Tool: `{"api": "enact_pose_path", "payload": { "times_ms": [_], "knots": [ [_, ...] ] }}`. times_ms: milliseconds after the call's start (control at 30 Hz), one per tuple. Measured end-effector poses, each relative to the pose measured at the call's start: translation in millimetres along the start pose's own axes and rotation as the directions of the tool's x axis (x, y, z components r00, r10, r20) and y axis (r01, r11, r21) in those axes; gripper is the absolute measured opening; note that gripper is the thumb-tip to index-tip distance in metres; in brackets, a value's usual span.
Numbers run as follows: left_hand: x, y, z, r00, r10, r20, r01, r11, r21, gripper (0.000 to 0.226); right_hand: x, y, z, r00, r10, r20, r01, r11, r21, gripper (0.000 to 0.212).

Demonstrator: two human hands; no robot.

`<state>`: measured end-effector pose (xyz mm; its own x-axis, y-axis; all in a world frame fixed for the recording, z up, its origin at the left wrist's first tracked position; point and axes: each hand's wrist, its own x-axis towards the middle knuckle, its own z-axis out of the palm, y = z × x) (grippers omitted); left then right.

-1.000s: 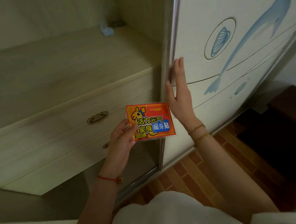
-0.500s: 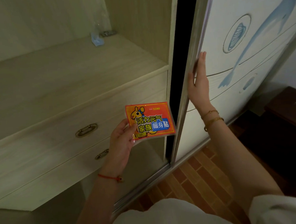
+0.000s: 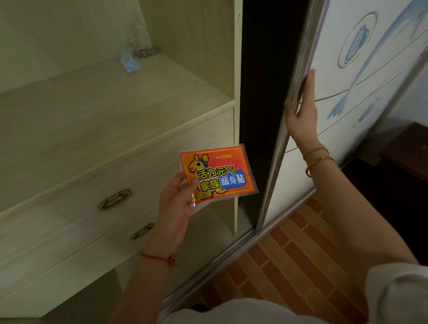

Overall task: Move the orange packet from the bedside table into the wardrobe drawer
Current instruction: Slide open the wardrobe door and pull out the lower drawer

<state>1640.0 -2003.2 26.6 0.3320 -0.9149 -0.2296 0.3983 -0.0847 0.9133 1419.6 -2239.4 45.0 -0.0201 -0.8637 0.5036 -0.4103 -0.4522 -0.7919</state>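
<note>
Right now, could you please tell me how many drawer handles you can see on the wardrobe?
2: the upper handle on the top drawer front, the lower handle on the drawer below, just left of the left hand. Others may be hidden.

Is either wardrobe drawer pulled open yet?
No: the upper drawer and lower drawer both sit flush and shut, while the left hand holds the orange packet.

The right fingers (image 3: 308, 81) curled behind the door (image 3: 367, 59) edge, hidden. The left thumb (image 3: 192, 185) covered the packet (image 3: 218, 175) corner. Small shelf (image 3: 104, 98) things were too blurry.
</note>
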Motion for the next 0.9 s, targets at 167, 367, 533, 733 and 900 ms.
{"api": "enact_pose_path", "payload": {
  "times_ms": [167,367,533,733,900],
  "knots": [
    [-5.3,-1.7,-1.9,1.0,0.021,-0.021,-0.021,1.0,-0.001,0.028,-1.2,-3.7,0.9,0.999,0.051,-0.013,-0.051,0.998,0.027,0.087],
    [-22.5,-2.3,-15.2,0.997,0.053,-0.052,-0.054,0.998,-0.014,0.026,-40.7,-27.0,19.6,0.995,-0.084,-0.05,0.078,0.991,-0.107,0.073],
    [-41.1,-5.0,-40.2,0.992,0.077,-0.095,-0.082,0.995,-0.048,0.027,-102.3,-49.9,53.8,0.989,-0.104,0.105,0.115,0.989,-0.096,0.042],
    [-77.0,-3.3,-83.6,0.965,0.109,-0.238,-0.134,0.987,-0.092,0.034,-175.9,-55.5,114.1,0.925,-0.096,0.369,0.106,0.994,-0.005,0.03],
    [-112.9,1.1,-126.3,0.914,0.12,-0.389,-0.165,0.982,-0.087,0.031,-227.1,-64.5,161.2,0.834,-0.023,0.552,0.005,0.999,0.033,0.024]
  ]
}}
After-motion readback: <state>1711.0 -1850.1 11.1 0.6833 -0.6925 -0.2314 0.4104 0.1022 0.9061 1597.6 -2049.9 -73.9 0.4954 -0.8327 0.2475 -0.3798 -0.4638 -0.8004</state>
